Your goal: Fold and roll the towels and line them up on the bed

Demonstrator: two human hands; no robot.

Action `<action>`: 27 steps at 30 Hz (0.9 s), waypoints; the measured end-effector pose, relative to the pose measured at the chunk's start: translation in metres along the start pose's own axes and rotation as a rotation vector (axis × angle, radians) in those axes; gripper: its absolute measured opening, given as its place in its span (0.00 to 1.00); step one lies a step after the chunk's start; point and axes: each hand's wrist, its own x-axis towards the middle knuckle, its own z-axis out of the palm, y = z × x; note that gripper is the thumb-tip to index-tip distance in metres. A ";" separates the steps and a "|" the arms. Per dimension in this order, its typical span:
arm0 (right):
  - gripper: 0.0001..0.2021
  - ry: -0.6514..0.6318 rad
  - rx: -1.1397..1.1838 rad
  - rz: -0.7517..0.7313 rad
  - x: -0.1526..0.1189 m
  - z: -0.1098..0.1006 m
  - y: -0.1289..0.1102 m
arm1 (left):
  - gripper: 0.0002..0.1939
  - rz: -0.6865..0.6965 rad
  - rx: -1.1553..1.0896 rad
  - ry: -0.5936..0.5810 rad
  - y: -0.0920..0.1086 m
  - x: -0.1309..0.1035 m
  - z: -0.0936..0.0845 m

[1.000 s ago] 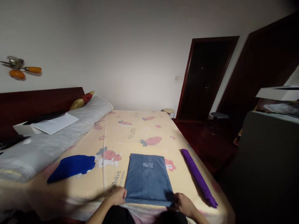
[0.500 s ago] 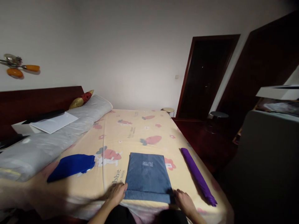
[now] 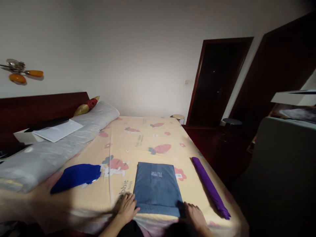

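A grey-blue cloth (image 3: 158, 187), folded into a rectangle with small white lettering, lies flat near the bed's front edge. Its near side shows a narrow folded band. My left hand (image 3: 127, 207) rests at the near left corner, fingers spread and touching the cloth's edge. At the near right corner is my right hand (image 3: 195, 214), its fingers apart and lying beside the edge. To the left lies a bright blue cloth (image 3: 76, 176). A rolled purple cloth (image 3: 209, 186) lies slantwise on the right.
The patterned sheet (image 3: 138, 131) covers the bed. Along the headboard (image 3: 44, 102) run a grey covered roll (image 3: 61, 148), a white flat box (image 3: 58, 130) and a red-gold cushion (image 3: 86, 107). Two stools (image 3: 178, 117) (image 3: 231, 121) stand beyond; a grey panel (image 3: 283, 171) is at right.
My left hand has loosened from its pinch, with its fingers now spread and shifted slightly right. My right hand's fingers have also opened. The cloth lies nearly the same.
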 end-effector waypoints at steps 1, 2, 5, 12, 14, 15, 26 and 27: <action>0.24 0.019 -0.008 0.005 0.000 -0.001 -0.005 | 0.23 -0.017 0.011 -0.009 0.002 0.001 0.002; 0.26 0.039 -0.013 0.005 -0.001 -0.001 -0.013 | 0.23 -0.038 0.022 -0.013 0.004 0.002 0.004; 0.28 0.102 0.012 -0.096 -0.005 0.006 -0.043 | 0.23 -0.089 0.051 0.005 0.010 0.003 0.009; 0.36 0.194 0.097 -0.761 -0.010 0.053 -0.079 | 0.23 -0.103 0.096 0.014 0.015 0.005 0.012; 0.38 0.276 0.027 -0.762 -0.008 0.064 -0.071 | 0.22 -0.086 0.104 0.017 0.018 0.007 0.012; 0.39 0.302 -0.007 -0.759 -0.006 0.069 -0.066 | 0.22 -0.072 0.105 0.020 0.020 0.008 0.013; 0.44 0.142 -0.004 -0.724 -0.002 0.079 -0.051 | 0.42 0.451 -0.095 -0.088 0.059 0.000 0.051; 0.44 0.149 -0.004 -0.732 -0.001 0.079 -0.050 | 0.44 0.451 -0.086 -0.121 0.057 0.000 0.055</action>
